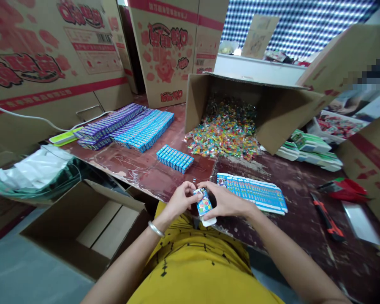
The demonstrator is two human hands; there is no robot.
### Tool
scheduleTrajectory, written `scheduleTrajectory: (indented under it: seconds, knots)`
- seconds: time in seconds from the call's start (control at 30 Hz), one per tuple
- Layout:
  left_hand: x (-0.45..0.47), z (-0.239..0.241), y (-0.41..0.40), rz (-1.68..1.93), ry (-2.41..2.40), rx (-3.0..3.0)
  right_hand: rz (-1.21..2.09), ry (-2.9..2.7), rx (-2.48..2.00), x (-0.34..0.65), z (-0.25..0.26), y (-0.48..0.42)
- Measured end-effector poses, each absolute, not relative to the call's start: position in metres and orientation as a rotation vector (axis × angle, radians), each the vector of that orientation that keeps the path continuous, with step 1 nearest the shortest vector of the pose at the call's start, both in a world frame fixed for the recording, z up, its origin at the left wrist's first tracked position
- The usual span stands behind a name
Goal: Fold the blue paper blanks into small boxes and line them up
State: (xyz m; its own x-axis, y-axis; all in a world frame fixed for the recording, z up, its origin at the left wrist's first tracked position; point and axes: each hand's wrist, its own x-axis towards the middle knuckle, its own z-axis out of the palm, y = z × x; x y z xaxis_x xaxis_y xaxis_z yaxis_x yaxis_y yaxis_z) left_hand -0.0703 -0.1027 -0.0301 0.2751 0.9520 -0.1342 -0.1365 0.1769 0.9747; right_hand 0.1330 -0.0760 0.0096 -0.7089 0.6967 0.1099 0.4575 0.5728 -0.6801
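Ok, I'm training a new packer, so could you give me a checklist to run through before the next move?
1. Small blue printed carton held by both left hand and right hand: ok.
2. White end flap tucked in: not ok, it sticks out.
3. Carton filled: cannot tell.
4. Colourful wrapped candies lying out on the table: ok.
5. Red-and-black cutter apart from both hands: ok.

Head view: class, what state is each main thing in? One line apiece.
Small blue box, held, white end flap sticking out
Left hand, pinching that box
Right hand, gripping it too
Flat blue cartons, overlapping in a row
Wrapped candies, loose, spilling out
Large carton, open, on its side
Purple boxes, stacked
Floor carton, open
Knife, lying down, blade unclear
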Motion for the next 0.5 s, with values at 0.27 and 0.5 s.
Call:
scheduleTrajectory:
  seconds: [0.27, 0.5]
  knots:
    - [-0.073, -0.035, -0.111, 0.901, 0.936, 0.782, 0.501, -2.357, -1.346, 0.097, -0.007, 0.077]
    - [-0.077, -0.044, -0.116, 0.951, 1.027, 0.83, 0.452, -2.387, -1.339, 0.069, -0.021, 0.125]
